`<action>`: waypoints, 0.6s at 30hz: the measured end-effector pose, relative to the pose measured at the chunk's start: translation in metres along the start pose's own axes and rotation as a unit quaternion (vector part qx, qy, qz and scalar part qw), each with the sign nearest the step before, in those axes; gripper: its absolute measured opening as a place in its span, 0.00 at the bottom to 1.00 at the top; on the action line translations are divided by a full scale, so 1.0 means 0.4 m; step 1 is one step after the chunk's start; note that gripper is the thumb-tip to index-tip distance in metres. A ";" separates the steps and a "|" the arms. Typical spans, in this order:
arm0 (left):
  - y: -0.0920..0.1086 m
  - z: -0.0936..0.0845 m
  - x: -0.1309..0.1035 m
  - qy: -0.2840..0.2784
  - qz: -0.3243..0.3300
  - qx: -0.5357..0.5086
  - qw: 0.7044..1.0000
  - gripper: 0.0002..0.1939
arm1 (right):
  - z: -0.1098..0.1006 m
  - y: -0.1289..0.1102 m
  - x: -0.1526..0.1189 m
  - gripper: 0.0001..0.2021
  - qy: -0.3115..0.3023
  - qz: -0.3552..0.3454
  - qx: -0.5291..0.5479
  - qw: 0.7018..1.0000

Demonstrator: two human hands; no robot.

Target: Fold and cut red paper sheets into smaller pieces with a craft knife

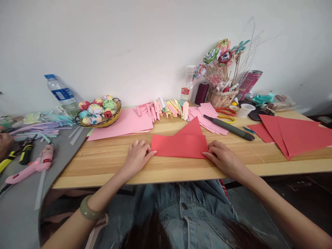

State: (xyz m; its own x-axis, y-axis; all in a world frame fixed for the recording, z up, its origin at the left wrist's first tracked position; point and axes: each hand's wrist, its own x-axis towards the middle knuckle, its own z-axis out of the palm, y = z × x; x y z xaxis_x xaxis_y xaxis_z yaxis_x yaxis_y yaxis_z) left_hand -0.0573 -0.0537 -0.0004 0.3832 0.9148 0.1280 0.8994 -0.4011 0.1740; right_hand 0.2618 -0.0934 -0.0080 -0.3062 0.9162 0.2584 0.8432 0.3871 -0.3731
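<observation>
Evidently, in the head view, both hands are closed at the ends of one folded red sheet (178, 147), which lies on the table (103, 166) directly before the person. The left hand (136, 155) pinches the left end, thumb laid at the edge and fingers curled. The right hand (224, 159) grasps the lower right corner likewise, its thumb pointing inward. Neither grip is wide; the thumbs sit close to the bent fingers.

The fingertips of both hands are partly hidden by the curl, so how firmly they press cannot be told. A pointed part of the sheet rises behind its straight front band. At the left border another person's hand (5, 143) is cut off, and nearby pliers (26, 152) are partly covered by clutter. The spare red sheets (306, 136) run out of the frame on the right, and what the clear bag (284, 101) holds is hard to make out.

Both forearms reach up from the lower corners, angled inward; a bangle (90, 208) circles the left wrist.
</observation>
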 end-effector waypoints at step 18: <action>-0.007 -0.001 0.007 -0.006 0.013 0.000 1.000 0.16 | -0.012 -0.016 0.004 0.18 -0.031 0.069 -0.082 0.994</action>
State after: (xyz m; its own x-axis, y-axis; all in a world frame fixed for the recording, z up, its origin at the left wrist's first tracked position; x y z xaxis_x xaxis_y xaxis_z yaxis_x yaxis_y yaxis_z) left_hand -0.0588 -0.0502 0.0000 0.4085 0.9048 0.1206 0.8891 -0.4243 0.1715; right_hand 0.2580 -0.0950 -0.0010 -0.2055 0.9660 0.1569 0.9381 0.2401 -0.2496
